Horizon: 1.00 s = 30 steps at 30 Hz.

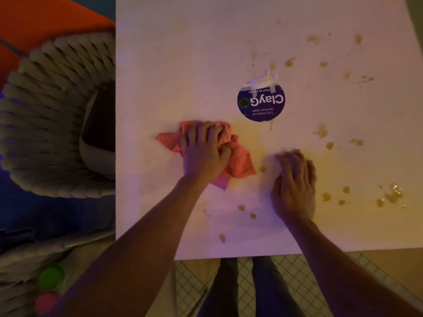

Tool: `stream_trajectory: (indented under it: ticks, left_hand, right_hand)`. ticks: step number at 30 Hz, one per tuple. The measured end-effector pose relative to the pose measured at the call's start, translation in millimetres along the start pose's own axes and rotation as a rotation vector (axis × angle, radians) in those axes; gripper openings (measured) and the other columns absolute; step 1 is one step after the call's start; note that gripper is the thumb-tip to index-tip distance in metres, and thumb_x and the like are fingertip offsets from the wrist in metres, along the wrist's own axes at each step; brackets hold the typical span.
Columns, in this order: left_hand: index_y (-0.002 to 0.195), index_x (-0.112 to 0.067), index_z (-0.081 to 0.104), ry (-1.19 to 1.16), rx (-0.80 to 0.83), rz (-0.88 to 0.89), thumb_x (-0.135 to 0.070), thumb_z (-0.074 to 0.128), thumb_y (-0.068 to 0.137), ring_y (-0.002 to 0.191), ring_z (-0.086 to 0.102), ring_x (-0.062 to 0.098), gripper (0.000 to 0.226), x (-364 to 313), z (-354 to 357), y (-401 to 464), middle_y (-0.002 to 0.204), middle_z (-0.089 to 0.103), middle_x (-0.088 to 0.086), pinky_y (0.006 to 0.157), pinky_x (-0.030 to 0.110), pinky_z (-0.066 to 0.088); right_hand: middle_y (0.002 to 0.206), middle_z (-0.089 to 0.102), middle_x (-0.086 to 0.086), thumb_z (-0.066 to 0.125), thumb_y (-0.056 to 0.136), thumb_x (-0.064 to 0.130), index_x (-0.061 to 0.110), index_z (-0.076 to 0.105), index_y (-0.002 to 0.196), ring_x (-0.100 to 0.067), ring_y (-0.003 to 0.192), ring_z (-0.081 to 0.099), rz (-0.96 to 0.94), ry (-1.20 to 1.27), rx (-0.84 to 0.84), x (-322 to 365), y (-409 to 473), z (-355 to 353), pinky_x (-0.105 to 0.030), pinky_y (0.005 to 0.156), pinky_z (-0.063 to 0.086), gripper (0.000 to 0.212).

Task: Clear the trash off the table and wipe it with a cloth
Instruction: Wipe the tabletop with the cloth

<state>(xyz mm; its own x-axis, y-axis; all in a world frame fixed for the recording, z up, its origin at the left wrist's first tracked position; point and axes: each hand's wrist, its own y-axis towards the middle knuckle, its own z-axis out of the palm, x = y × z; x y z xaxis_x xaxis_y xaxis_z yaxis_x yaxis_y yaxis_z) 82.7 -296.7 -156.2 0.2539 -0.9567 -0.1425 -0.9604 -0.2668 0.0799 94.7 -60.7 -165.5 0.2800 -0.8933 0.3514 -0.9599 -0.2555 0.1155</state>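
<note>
The pink cloth point(238, 156) sits bunched on the white table point(183, 53), just below the round purple sticker point(261, 102). From my feed the left hand point(203, 152) curls its fingers over it and presses down, I'd guess to scrub. The right hand point(294, 184) lies flat, fingers relaxed, holding nothing, probably bracing. Brown spill spots point(325, 197) dot the right side, unwiped, so lots left.
</note>
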Motion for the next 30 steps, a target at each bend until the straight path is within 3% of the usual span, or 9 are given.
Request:
stream_trajectory:
  ticks: [6,12,20,23,28,30]
  left_hand:
    - [0.117,-0.022,0.061,0.019,-0.012,0.029,-0.049,0.055,0.076,0.120,0.050,0.036,0.050,0.7,3.9,4.3,0.124,0.059,0.006,0.112,0.054,0.029]
    - [0.129,-0.019,0.056,0.008,0.005,0.047,-0.041,0.050,0.087,0.134,0.043,0.037,0.048,-24.6,10.4,11.6,0.140,0.053,0.005,0.113,0.053,0.030]
    - [0.149,-0.025,0.045,0.023,0.136,0.378,-0.035,0.043,0.098,0.148,0.030,0.034,0.052,-2.3,5.2,-42.8,0.159,0.039,-0.001,0.121,0.054,0.019]
    - [0.149,-0.028,0.044,0.068,0.169,0.320,-0.036,0.039,0.098,0.148,0.030,0.034,0.051,3.6,5.4,-22.7,0.160,0.037,-0.001,0.121,0.054,0.018]
    - [0.147,-0.028,0.046,0.033,0.103,0.046,-0.037,0.041,0.096,0.147,0.030,0.040,0.052,-48.5,17.0,12.9,0.160,0.037,-0.001,0.119,0.057,0.018]
    - [0.150,-0.026,0.044,0.011,0.089,0.063,-0.037,0.042,0.096,0.146,0.030,0.041,0.055,-70.5,23.3,9.7,0.161,0.036,0.000,0.120,0.057,0.017]
  right_hand:
    - [0.141,0.049,-0.012,0.045,0.082,0.008,0.010,0.054,0.136,-0.032,0.144,0.035,-0.003,0.013,-0.017,2.5,-5.6,1.6,-0.054,0.117,0.025,0.055]
    - [0.142,0.049,-0.014,0.043,0.083,0.009,0.009,0.054,0.137,-0.032,0.143,0.036,0.051,0.033,-0.067,-0.3,-3.4,2.3,-0.052,0.117,0.026,0.055]
    - [0.142,0.049,-0.014,0.042,0.084,0.010,0.009,0.053,0.139,-0.033,0.143,0.036,0.069,0.006,-0.037,1.7,-7.6,0.7,-0.053,0.117,0.027,0.056]
    - [0.143,0.048,-0.014,0.042,0.084,0.011,0.009,0.052,0.139,-0.032,0.144,0.034,0.069,0.006,-0.026,3.2,-6.0,0.0,-0.053,0.117,0.026,0.056]
    - [0.143,0.048,-0.012,0.046,0.084,0.009,0.010,0.053,0.139,-0.031,0.145,0.034,0.066,0.021,-0.023,-0.1,-2.3,3.5,-0.053,0.118,0.025,0.056]
    - [0.143,0.048,-0.013,0.045,0.086,0.010,0.009,0.052,0.140,-0.031,0.145,0.033,0.062,0.032,-0.027,-2.2,-3.5,5.7,-0.053,0.118,0.024,0.055]
